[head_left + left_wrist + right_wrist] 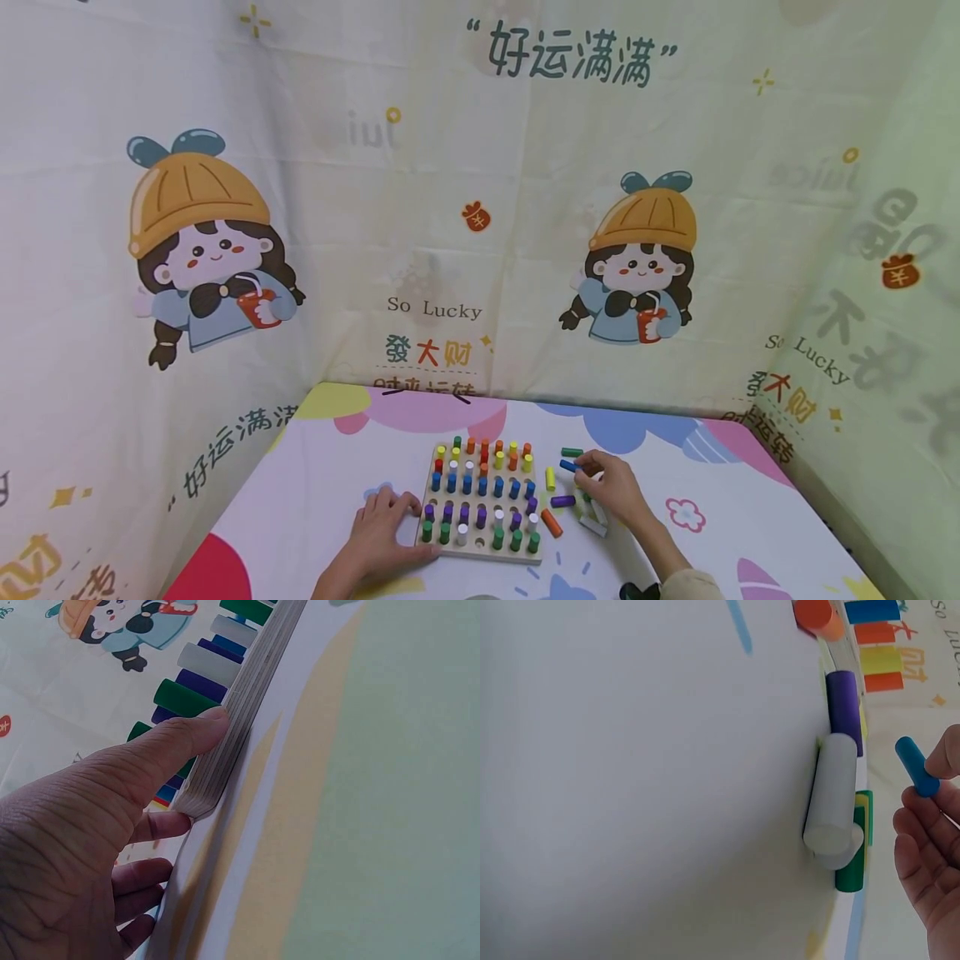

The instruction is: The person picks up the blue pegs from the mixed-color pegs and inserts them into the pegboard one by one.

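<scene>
A wooden pegboard [480, 546] stands on the table with rows of coloured pegs upright in it. My left hand [378, 533] holds its near left corner, thumb along the front edge and a fingertip at the left side. In the left wrist view, the thumb lies against the board's layered edge [225, 742]. To the board's right, my right hand [611, 487] pinches a blue peg [915, 766] between thumb and fingers, above the table. Below that hand lie loose pegs: purple [844, 705], white [831, 791] and green [850, 866].
More loose pegs lie right of the board: a yellow one [551, 479], an orange one [551, 523] and a green one [572, 452]. A dark object [637, 591] shows near the right forearm. Printed cloth walls [525, 367] surround the patterned table [285, 508].
</scene>
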Available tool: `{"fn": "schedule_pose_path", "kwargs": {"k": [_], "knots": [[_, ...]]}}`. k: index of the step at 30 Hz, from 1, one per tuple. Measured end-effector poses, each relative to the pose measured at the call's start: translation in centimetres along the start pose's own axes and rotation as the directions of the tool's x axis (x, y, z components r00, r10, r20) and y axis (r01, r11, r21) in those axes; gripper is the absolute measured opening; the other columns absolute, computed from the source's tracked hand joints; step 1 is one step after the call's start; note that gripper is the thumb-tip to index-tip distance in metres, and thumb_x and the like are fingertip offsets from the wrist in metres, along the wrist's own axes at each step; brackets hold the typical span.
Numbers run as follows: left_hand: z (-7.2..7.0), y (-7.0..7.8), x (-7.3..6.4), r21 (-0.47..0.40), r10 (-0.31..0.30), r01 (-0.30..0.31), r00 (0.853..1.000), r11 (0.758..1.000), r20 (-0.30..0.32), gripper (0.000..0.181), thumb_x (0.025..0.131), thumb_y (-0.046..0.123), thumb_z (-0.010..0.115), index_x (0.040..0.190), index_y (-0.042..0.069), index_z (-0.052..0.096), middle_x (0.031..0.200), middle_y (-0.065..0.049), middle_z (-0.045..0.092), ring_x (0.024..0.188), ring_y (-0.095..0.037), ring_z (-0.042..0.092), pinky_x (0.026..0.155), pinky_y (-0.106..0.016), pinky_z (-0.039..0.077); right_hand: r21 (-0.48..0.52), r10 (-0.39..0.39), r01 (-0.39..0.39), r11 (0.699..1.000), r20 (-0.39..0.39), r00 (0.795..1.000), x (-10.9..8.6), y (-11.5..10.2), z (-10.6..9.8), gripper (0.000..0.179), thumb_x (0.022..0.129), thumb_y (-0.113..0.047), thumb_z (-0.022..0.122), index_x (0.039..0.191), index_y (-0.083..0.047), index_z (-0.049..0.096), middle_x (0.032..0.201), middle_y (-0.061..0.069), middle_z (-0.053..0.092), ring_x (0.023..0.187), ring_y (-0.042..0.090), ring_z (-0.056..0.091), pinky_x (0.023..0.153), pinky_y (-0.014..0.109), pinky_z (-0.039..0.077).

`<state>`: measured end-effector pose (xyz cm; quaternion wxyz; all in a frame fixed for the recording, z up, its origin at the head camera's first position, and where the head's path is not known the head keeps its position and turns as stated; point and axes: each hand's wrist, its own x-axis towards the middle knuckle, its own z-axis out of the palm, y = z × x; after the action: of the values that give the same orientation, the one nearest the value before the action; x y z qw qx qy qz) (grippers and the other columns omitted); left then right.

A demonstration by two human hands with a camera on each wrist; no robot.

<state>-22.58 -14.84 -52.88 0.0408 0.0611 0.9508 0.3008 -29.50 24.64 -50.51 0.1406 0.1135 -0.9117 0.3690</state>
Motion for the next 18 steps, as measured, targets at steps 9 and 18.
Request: {"fn": "schedule_pose_path", "kwargs": {"k": [9,18], "knots": [[-0.1,0.1,-0.1,0.001,-0.001,0.001,1.0,1.0,-0.002,0.059,0.07,0.062,0.085,0.109,0.026,0.06,0.105,-0.005,0.04,0.104,-0.029,0.037,0.092,-0.055,0.035,0.036,0.019,-0.018,0.999,-0.02,1.0,-0.5,-0.9,0.7,0.013,0.086,-0.005,0.076,0.096,-0.012,0.074,0.082,-0.007,0.067,0.08,0.009,0.06,0.07,0.025,0.049],[-0.1,0.0,-0.1,0.007,0.003,-0.003,1.0,1.0,-0.004,0.059,0.07,0.063,0.085,0.109,0.026,0.06,0.105,-0.005,0.04,0.104,-0.029,0.037,0.093,-0.055,0.035,0.07,0.017,-0.016,0.997,-0.007,1.0,-0.9,-1.6,1.3,0.014,0.085,-0.003,0.077,0.095,-0.012,0.074,0.081,-0.008,0.066,0.079,0.008,0.061,0.07,0.025,0.051]]}}
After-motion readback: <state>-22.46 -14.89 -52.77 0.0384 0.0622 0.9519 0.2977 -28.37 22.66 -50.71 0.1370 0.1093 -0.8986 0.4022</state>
